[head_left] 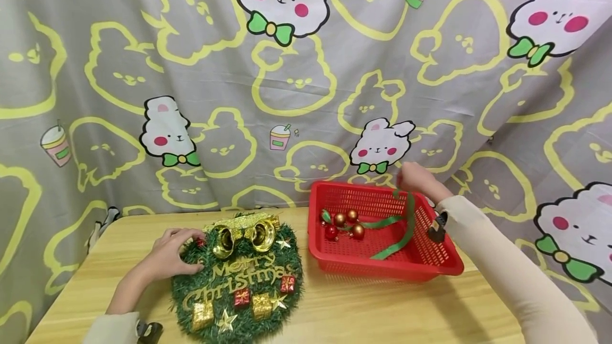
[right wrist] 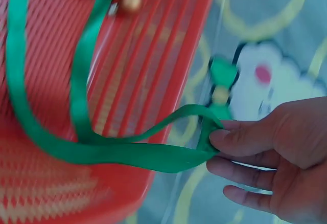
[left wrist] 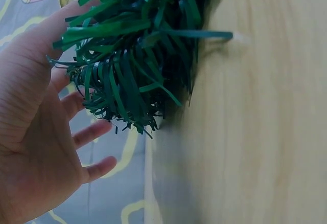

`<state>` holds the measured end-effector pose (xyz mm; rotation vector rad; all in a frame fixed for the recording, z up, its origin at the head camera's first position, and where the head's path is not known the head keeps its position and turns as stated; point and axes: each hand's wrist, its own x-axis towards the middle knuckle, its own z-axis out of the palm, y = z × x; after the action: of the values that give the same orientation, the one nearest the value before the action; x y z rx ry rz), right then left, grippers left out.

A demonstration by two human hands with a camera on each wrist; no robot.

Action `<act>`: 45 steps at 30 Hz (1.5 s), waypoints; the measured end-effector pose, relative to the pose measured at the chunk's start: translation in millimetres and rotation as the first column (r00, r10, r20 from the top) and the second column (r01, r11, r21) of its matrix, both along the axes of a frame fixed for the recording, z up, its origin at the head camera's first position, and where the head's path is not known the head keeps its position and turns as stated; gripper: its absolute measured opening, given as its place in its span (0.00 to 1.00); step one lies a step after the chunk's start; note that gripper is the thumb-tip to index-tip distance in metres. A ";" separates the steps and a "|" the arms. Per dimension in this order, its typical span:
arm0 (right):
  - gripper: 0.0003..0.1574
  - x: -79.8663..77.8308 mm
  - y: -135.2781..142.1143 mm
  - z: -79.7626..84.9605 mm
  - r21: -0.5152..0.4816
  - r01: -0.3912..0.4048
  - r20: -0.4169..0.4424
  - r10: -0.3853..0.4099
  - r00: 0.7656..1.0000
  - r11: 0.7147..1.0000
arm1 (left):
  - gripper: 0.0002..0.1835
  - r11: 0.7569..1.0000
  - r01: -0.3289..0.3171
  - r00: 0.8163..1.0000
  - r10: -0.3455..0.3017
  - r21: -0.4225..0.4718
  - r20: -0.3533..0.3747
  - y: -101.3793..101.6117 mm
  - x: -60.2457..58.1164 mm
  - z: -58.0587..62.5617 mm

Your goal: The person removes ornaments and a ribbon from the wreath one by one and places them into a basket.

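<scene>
A green tinsel Christmas wreath [head_left: 282,323] carries gold "Merry Christmas" lettering, gold bells, stars and small gift boxes. My left hand [head_left: 169,254] rests at its left edge, thumb and fingers spread in a loose curve. In the left wrist view, the tinsel [left wrist: 122,81] hides some fingertips of that left hand [left wrist: 36,121]. Over the back right of the red basket [head_left: 382,267], my right hand [head_left: 418,178] is raised. Close up, thumb and fingers of the right hand [right wrist: 286,152] pinch a green ribbon [right wrist: 122,155], whose lengths trail down into the basket.
Gold baubles [head_left: 357,231] and a red bauble [head_left: 331,232] lie at the basket's left side, by the ribbon. Both wreath and basket stand on a wooden table [head_left: 363,312]. A grey patterned curtain [head_left: 306,89] hangs close behind the table.
</scene>
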<state>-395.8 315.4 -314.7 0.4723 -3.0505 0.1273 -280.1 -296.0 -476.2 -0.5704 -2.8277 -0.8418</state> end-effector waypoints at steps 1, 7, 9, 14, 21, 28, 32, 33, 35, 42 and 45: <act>0.16 -0.5 -10.7 0.8 -0.008 -0.043 0.000 0.043 0.999 0.999 | 0.36 1.000 0.000 1.000 0.000 -0.001 0.003 -0.4 0.4 -0.1; 0.17 6.1 -76.8 4.9 -0.067 -0.281 0.049 0.284 0.957 0.957 | 0.36 1.000 -0.016 1.000 0.016 0.009 0.005 -3.4 2.5 1.0; 0.12 10.6 -94.4 6.3 -0.074 -0.343 0.056 0.347 0.936 0.936 | 0.36 1.000 -0.012 1.000 0.012 0.011 -0.002 -3.0 1.5 1.7; 0.07 19.9 -125.6 9.2 -0.134 -0.451 0.072 0.462 0.884 0.883 | 0.35 1.000 0.004 1.000 -0.004 0.007 -0.009 0.5 -1.4 1.3; 0.07 32.1 -144.4 12.4 -0.257 -0.495 0.144 0.539 0.830 0.830 | 0.35 1.000 0.003 1.000 -0.003 0.015 -0.009 2.9 -2.3 -2.5; 0.06 42.5 -139.6 13.0 -0.292 -0.505 0.226 0.571 0.789 0.812 | 0.36 1.000 0.003 1.000 -0.003 0.012 -0.016 1.7 -1.6 -1.9; 0.06 42.3 -125.9 8.1 -0.284 -0.504 0.243 0.569 0.785 0.816 | 0.37 1.000 -0.002 1.000 0.002 0.003 -0.016 -0.3 -2.3 -0.7; 0.05 41.4 -121.3 5.8 -0.277 -0.503 0.246 0.567 0.786 0.819 | 0.37 1.000 -0.001 1.000 0.001 0.004 -0.014 -0.7 -2.4 -0.6; 0.06 39.4 -110.8 1.2 -0.265 -0.493 0.263 0.554 0.790 0.829 | 0.37 1.000 0.000 1.000 0.000 0.004 -0.012 -0.8 -2.6 -0.7; 0.10 33.2 -71.0 -10.6 -0.161 -0.358 0.429 0.392 0.814 0.920 | 0.36 1.000 0.005 1.000 -0.005 -0.004 -0.023 1.1 -2.6 -2.0; 0.11 28.9 -56.3 -16.6 -0.074 -0.323 0.480 0.318 0.818 0.944 | 0.36 1.000 0.003 1.000 -0.003 -0.003 -0.027 0.8 -1.7 -1.5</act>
<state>-366.9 259.0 -331.2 1.1161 -3.4173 0.2851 -281.8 -295.2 -477.7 -0.5825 -2.8046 -0.8248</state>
